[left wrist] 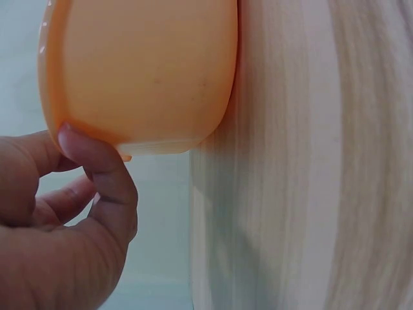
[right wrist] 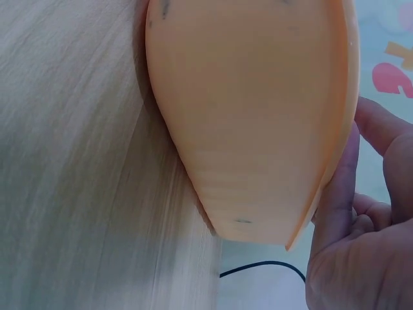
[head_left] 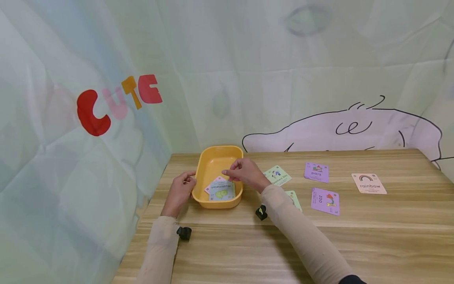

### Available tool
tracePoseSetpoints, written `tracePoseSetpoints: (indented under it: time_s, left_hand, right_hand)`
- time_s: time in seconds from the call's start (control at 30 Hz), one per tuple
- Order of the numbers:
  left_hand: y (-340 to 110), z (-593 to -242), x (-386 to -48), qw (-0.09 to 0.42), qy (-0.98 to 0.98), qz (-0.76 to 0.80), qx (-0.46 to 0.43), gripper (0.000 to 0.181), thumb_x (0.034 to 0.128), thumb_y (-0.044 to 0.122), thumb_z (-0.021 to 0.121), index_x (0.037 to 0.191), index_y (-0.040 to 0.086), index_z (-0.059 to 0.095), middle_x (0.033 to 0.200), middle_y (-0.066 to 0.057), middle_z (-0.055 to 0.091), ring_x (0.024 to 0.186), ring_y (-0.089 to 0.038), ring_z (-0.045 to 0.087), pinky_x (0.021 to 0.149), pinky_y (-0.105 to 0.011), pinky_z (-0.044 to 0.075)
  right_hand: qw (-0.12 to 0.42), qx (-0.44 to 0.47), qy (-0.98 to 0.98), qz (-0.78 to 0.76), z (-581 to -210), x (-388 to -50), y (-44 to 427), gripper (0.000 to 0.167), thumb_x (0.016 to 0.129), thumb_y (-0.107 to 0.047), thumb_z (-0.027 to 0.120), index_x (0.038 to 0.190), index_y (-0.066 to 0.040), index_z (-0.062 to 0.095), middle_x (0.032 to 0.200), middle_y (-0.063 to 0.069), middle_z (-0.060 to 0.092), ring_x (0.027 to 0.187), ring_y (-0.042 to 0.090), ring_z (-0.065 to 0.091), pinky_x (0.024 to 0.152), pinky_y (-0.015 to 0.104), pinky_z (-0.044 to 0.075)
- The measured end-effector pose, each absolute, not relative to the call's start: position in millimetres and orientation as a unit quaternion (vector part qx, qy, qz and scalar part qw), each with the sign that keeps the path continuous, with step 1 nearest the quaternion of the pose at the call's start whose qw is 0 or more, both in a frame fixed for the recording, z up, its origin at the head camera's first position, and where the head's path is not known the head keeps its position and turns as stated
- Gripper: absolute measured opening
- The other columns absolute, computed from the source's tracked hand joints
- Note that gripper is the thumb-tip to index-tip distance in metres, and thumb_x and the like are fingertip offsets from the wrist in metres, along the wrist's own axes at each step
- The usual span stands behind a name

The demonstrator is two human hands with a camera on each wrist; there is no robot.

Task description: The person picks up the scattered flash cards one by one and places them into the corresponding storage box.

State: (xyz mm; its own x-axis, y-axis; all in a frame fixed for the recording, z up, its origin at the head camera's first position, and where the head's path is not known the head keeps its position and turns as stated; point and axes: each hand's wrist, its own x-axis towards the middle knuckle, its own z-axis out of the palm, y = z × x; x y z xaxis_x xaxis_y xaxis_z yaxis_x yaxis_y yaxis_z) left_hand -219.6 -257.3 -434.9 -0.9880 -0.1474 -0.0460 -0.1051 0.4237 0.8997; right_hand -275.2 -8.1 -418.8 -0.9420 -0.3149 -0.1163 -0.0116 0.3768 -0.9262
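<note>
My left hand (head_left: 180, 194) pinches the left rim of a yellow tray (head_left: 221, 204); the left wrist view shows the thumb and fingers of that hand (left wrist: 84, 200) at the edge of the tray (left wrist: 148, 71). Inside the tray lies a "muskmelon" card (head_left: 221, 191), upside down to me, over a pink-edged card (head_left: 210, 187). My right hand (head_left: 247, 173) reaches over the right rim, bent fingers just above the muskmelon card, no card visible in them. From the right wrist, the tray's side (right wrist: 251, 123) hides what lies beyond the hand (right wrist: 361, 219).
Right of the tray lie a green card (head_left: 278, 176), another green card (head_left: 293, 200) partly behind my right sleeve, purple "park" (head_left: 316, 172) and "zoo" (head_left: 325, 201) cards, and a "rainbow" card (head_left: 369, 184). A printed curtain (head_left: 213, 79) hangs behind and left of the wooden table (head_left: 227, 252).
</note>
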Motion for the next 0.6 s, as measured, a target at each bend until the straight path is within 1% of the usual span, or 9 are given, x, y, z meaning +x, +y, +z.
tracePoseSetpoints:
  time_s: [0.13,0.3,0.53,0.6]
  left_hand:
    - [-257.1,-434.7,-219.9,0.018,-0.845,-0.529,0.079,0.037,0.1052,0.015,0.052,0.141,0.009,0.058,0.104,-0.011,0.054,0.079,-0.022,0.054,0.061,-0.025,0.051]
    - [-255.9,-435.6,-219.6,0.018,-0.846,-0.527,0.080,0.037,0.1048,0.015,0.052,0.141,0.010,0.058,0.104,-0.011,0.054,0.080,-0.023,0.054,0.062,-0.026,0.051]
    - [-255.7,-434.9,-218.8,0.016,-0.845,-0.528,0.081,0.038,0.1049,0.015,0.052,0.142,0.010,0.057,0.106,-0.011,0.054,0.082,-0.024,0.054,0.062,-0.026,0.052]
    - [-255.6,-434.5,-219.0,0.016,-0.847,-0.525,0.081,0.038,0.1049,0.015,0.052,0.142,0.010,0.057,0.106,-0.011,0.055,0.082,-0.024,0.055,0.063,-0.027,0.052]
  right_hand:
    - [0.134,-0.103,0.822,-0.543,-418.5,-275.1,-8.1,0.031,0.086,-0.039,0.081,0.094,-0.012,0.068,0.087,0.005,0.072,0.085,0.024,0.068,0.080,0.030,0.058]
    - [0.132,-0.102,0.823,-0.543,-418.6,-274.9,-7.6,0.030,0.087,-0.037,0.080,0.094,-0.011,0.067,0.086,0.004,0.073,0.088,0.027,0.069,0.084,0.035,0.058]
    - [0.133,-0.104,0.819,-0.549,-420.3,-274.4,-8.0,0.030,0.087,-0.037,0.080,0.095,-0.011,0.067,0.087,0.005,0.072,0.091,0.031,0.070,0.082,0.032,0.058]
    - [0.136,-0.105,0.812,-0.558,-420.3,-274.3,-7.6,0.030,0.088,-0.036,0.080,0.095,-0.010,0.066,0.087,0.006,0.072,0.094,0.033,0.070,0.084,0.033,0.058]
